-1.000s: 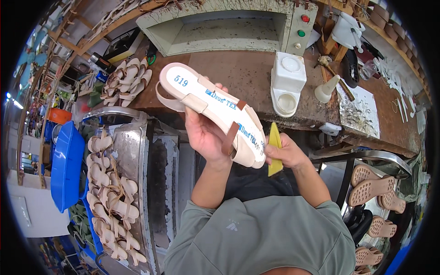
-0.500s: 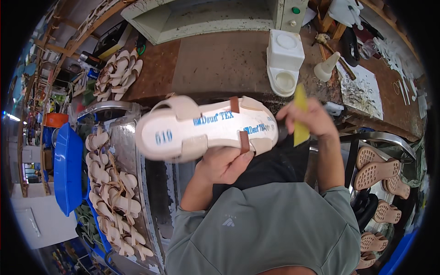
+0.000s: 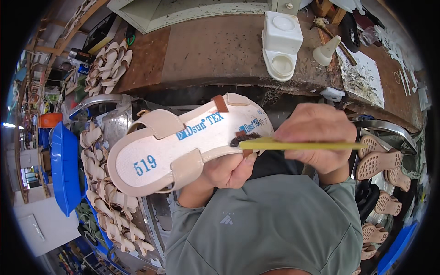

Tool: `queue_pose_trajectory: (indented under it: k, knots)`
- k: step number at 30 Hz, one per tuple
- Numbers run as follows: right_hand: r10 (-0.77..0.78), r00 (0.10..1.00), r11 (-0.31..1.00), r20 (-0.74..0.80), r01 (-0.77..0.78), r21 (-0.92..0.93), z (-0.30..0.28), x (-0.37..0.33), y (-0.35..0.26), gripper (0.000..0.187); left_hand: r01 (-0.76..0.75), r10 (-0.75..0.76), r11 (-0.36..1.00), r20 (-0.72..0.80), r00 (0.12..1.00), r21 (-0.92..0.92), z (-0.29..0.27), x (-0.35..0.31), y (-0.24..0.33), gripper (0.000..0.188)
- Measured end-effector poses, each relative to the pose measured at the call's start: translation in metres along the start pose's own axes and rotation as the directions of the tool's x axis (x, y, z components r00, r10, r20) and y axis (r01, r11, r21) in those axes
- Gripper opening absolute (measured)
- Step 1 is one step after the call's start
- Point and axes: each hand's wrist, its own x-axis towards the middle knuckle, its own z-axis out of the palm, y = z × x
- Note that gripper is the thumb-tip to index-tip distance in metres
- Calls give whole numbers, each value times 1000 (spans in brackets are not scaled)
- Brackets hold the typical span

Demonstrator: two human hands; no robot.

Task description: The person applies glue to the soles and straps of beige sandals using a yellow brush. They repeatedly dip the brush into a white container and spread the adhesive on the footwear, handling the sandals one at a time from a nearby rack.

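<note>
A pale beige sandal upper on an insole board [image 3: 192, 140], with blue printing on its white surface, lies tilted in front of me. My left hand [image 3: 229, 172] is closed on its near edge, the thumb by a brown tab. In my right hand [image 3: 316, 130] is a brush [image 3: 293, 145] with a flat yellow handle. Its dark bristles [image 3: 240, 137] touch the piece beside that near tab. Another brown tab [image 3: 220, 103] stands at the far edge.
On the bench [image 3: 211, 50] stand a white glue dispenser [image 3: 282, 43] and a cream cone-shaped nozzle [image 3: 326, 50]. Beige sandal uppers [image 3: 110, 66] lie at its left; more uppers [image 3: 110, 197] fill a left rack. Tan soles [image 3: 378, 165] stand at right.
My right hand has brought the brush left, turning it level, so its bristles meet the sandal. The sandal's toe end has swung nearer and left in my left hand.
</note>
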Motion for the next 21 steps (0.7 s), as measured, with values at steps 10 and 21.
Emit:
queue_pose_trajectory:
  k: [10,21]
  knots:
    - [-395,902,916,175,402,-6,-8,-8,4,20,28,-29,997,-12,1000,-69,1,10,1,18]
    - [119,986,992,-118,-122,-20,-6,-11,22,16,146,-147,989,-27,989,-25,11,12,-15,21]
